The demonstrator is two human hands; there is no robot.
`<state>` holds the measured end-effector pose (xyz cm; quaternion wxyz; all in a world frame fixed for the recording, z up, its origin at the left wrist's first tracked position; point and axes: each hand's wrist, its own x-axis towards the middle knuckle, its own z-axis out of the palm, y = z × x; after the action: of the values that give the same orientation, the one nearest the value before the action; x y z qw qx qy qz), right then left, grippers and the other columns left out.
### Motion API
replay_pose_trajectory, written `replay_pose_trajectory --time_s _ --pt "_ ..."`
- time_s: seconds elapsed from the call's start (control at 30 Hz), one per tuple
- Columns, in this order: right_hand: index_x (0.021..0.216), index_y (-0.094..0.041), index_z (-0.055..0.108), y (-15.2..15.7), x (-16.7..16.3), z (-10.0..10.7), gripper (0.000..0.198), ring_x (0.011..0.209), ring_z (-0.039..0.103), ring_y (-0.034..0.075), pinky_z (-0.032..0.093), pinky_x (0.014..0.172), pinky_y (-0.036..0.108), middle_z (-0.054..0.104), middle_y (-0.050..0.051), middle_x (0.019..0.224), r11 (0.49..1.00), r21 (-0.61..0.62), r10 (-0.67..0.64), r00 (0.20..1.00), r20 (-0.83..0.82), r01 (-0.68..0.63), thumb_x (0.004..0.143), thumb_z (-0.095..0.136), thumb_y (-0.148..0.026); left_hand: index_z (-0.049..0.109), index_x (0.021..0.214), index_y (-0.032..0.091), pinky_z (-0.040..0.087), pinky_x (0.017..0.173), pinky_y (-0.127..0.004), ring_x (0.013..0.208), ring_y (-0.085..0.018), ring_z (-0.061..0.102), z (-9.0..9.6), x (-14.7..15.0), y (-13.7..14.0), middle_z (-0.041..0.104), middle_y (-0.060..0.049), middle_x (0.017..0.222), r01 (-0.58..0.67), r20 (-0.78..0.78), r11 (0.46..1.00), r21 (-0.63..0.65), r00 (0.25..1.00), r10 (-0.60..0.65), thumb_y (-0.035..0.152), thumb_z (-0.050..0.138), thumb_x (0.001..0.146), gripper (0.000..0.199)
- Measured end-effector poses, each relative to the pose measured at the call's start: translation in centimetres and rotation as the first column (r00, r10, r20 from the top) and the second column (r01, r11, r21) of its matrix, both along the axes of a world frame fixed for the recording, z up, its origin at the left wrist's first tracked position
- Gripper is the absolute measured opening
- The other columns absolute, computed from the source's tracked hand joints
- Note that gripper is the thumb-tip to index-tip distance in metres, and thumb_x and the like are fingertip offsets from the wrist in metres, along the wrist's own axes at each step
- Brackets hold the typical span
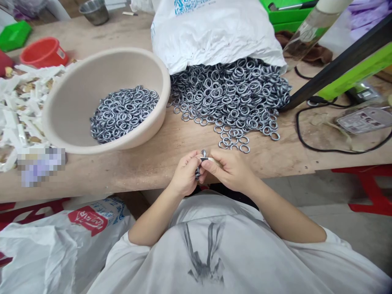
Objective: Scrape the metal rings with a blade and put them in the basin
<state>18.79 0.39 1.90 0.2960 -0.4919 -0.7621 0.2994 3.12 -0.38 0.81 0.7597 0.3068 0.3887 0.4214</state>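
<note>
At the table's front edge my two hands meet. My left hand (185, 174) is closed on several grey metal rings (197, 173), which show between its fingers. My right hand (230, 168) pinches a small dark flat piece (204, 158) with a pale end against one ring; its exact kind is too small to tell. Just beyond, loose rings (244, 148) lie on the wood, in front of a big heap of the same rings (226, 94) spilling from a white sack (214, 36). More rings (125, 112) fill the bottom of a beige basin (73, 77) to the left.
White wrapped pieces (18, 110) cover the table's left side, near a red bowl (44, 53). A metal bowl (94, 12) stands farther back. On the right are a slanted black post (337, 63), a black cable (301, 134) and a clear bottle (315, 28).
</note>
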Motion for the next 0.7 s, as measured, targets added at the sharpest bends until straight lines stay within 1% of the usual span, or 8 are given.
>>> replay_pose_trajectory --time_s 0.1,0.2,0.3,0.43,0.5,0.57,0.63,0.7 --pt "0.062 -0.021 0.048 2.2 1.2 -1.0 0.056 0.056 0.044 0.014 0.026 0.057 0.028 0.046 -0.002 0.055 0.979 -0.083 -0.175 0.976 0.128 0.186 0.1 0.036 -0.06 0.049 0.066 0.018 0.033 0.038 -0.017 0.038 -0.005 0.041 -0.2 -0.5 -0.3 0.045 0.007 0.05 0.101 -0.003 0.993 0.066 0.995 -0.102 0.04 0.07 0.078 0.033" --pt "0.083 -0.02 0.063 4.5 2.0 -1.4 0.041 0.069 0.056 0.019 0.029 0.061 0.029 0.065 0.004 0.074 0.946 0.002 -0.301 0.879 0.371 0.323 0.098 0.046 -0.054 0.049 0.066 0.018 0.032 0.038 -0.017 0.038 -0.005 0.042 -0.3 -1.0 -0.3 0.046 0.007 0.05 0.118 -0.025 0.993 0.032 0.993 -0.117 0.039 0.07 0.077 0.032" --pt "0.106 -0.018 0.068 6.1 1.8 -1.2 0.032 0.086 0.064 0.027 0.033 0.064 0.031 0.072 0.013 0.106 0.931 0.102 -0.342 0.733 0.588 0.352 0.095 0.057 -0.046 0.053 0.07 0.018 0.029 0.036 -0.017 0.036 -0.005 0.041 -0.2 -1.4 0.2 0.049 0.007 0.051 0.074 -0.058 0.996 -0.051 0.995 -0.077 0.038 0.07 0.073 0.027" --pt "0.102 -0.015 0.07 7.6 1.1 -1.0 0.024 0.088 0.066 0.03 0.037 0.067 0.035 0.071 0.02 0.108 0.931 0.093 -0.321 0.676 0.663 0.352 0.096 0.055 -0.032 0.06 0.085 0.017 0.029 0.036 -0.018 0.037 -0.007 0.044 -0.1 -1.9 0.8 0.055 0.006 0.055 0.002 -0.054 0.998 -0.066 0.999 -0.006 0.031 0.067 0.069 0.022" --pt "0.093 -0.016 0.069 7.7 1.1 -0.9 0.018 0.085 0.065 0.029 0.038 0.068 0.036 0.07 0.019 0.102 0.934 0.082 -0.325 0.736 0.594 0.347 0.094 0.057 -0.029 0.062 0.089 0.017 0.031 0.036 -0.019 0.038 -0.008 0.046 -0.1 -2.2 1.0 0.057 0.005 0.057 -0.039 -0.033 0.998 -0.045 0.999 0.038 0.029 0.065 0.069 0.024" --pt "0.082 -0.018 0.065 7.2 1.2 -0.6 0.019 0.076 0.061 0.025 0.038 0.067 0.035 0.068 0.012 0.087 0.954 0.006 -0.277 0.871 0.406 0.3 0.094 0.057 -0.031 0.062 0.088 0.017 0.033 0.037 -0.019 0.04 -0.008 0.049 -0.2 -2.2 1.2 0.059 0.004 0.06 -0.069 -0.013 0.996 -0.048 0.998 0.069 0.032 0.065 0.07 0.024" --pt "0.076 -0.02 0.059 5.9 1.1 -0.2 0.031 0.063 0.052 0.018 0.036 0.062 0.031 0.058 0.003 0.069 0.97 -0.158 -0.18 0.982 0.054 0.186 0.095 0.055 -0.044 0.061 0.085 0.017 0.034 0.037 -0.019 0.041 -0.008 0.05 -0.2 -2.1 1.3 0.058 0.004 0.062 -0.081 -0.004 0.993 -0.086 0.997 0.081 0.04 0.067 0.073 0.026" --pt "0.076 -0.021 0.055 4.3 0.6 0.1 0.042 0.05 0.038 0.012 0.03 0.051 0.028 0.044 -0.004 0.057 0.937 -0.35 -0.118 0.94 -0.32 -0.002 0.091 0.057 -0.06 0.058 0.082 0.017 0.033 0.036 -0.019 0.041 -0.008 0.05 -0.1 -1.7 1.3 0.057 0.004 0.062 -0.07 0.006 0.989 -0.13 0.997 0.071 0.05 0.069 0.076 0.035"
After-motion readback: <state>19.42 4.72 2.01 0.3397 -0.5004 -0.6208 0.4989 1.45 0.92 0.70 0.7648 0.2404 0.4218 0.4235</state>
